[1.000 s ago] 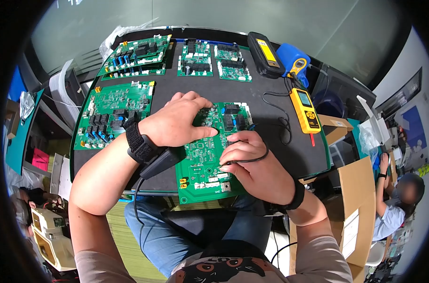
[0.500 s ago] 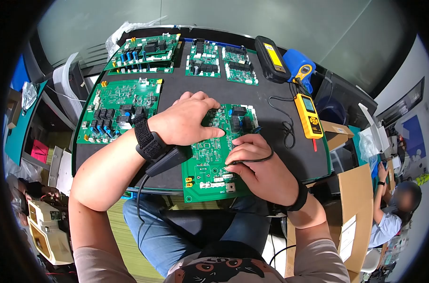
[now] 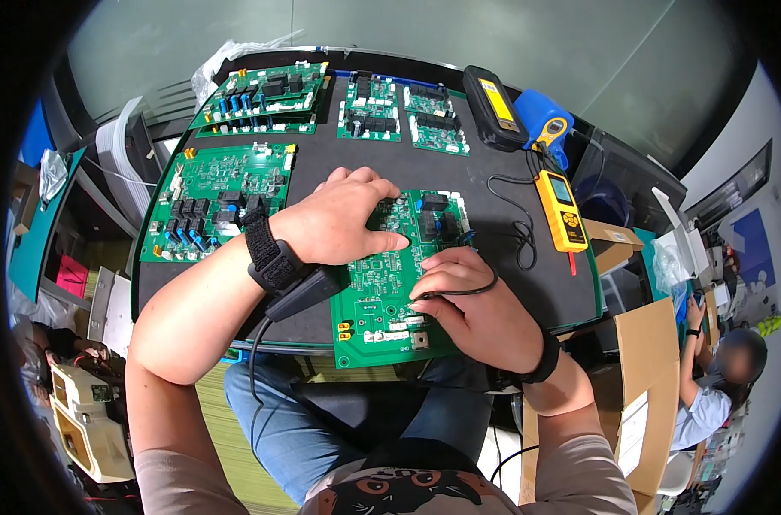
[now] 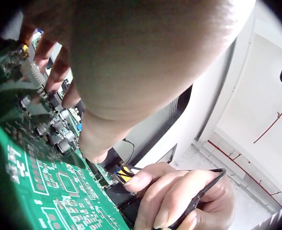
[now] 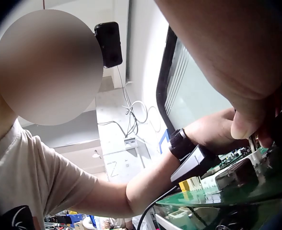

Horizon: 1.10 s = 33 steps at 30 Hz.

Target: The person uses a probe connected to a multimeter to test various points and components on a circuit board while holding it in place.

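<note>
A large green circuit board (image 3: pixel 369 339) lies at the table's near edge, carrying black relays (image 3: pixel 433 203) at its far right. My left hand (image 3: pixel 343 219) rests across its upper left part, fingers spread forward and thumb stretched over the board. In the left wrist view, those fingers (image 4: pixel 59 72) lie among small components. Over the lower right part, my right hand (image 3: pixel 472 300) pinches a slim black-cabled probe (image 3: pixel 425 297) between thumb and fingers, low over the white connectors (image 3: pixel 399 326). The black cable (image 4: pixel 213 170) loops over the fingers; much of the probe is hidden by the hand.
A yellow handheld meter (image 3: pixel 562 210) with a black lead lies at the right, near a black case (image 3: pixel 496 107) and a blue-yellow device (image 3: pixel 545 120). More boards (image 3: pixel 214 202) stand left and at the back. A cardboard box (image 3: pixel 648 386) is at the right.
The head view has shifted slightly, moving the scene a little rightward. Both hands and the large board keep nearly the same positions relative to each other.
</note>
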Each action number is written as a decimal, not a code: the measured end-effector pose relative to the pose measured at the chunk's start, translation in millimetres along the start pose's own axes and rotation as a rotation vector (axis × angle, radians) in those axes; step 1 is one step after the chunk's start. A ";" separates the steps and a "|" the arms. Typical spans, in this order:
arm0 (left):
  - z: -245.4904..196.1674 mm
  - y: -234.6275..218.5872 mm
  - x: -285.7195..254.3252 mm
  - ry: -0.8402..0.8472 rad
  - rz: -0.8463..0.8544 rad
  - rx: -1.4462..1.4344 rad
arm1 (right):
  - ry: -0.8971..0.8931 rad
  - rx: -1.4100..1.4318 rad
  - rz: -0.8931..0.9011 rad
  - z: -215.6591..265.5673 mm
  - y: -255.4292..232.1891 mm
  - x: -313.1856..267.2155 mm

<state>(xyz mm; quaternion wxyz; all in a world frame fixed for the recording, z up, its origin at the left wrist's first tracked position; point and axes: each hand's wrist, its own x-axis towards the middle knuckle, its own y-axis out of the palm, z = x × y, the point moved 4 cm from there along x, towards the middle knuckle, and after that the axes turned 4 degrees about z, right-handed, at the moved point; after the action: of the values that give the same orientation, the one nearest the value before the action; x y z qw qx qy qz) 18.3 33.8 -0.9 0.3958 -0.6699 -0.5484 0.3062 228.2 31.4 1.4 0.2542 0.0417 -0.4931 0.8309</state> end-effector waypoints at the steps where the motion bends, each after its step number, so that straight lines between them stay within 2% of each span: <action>1: 0.0 0.1 0.0 -0.003 0.001 0.001 | -0.002 0.001 -0.001 -0.2 -0.3 0.3; 33: 0.4 0.8 0.3 0.005 -0.008 0.002 | -0.020 -0.032 0.018 2.2 -1.1 1.0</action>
<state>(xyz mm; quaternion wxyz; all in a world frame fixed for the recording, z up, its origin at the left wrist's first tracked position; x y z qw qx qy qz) 18.4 34.1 -1.7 0.3992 -0.6681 -0.5497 0.3035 227.5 30.4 3.7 0.2426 0.0415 -0.5094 0.8246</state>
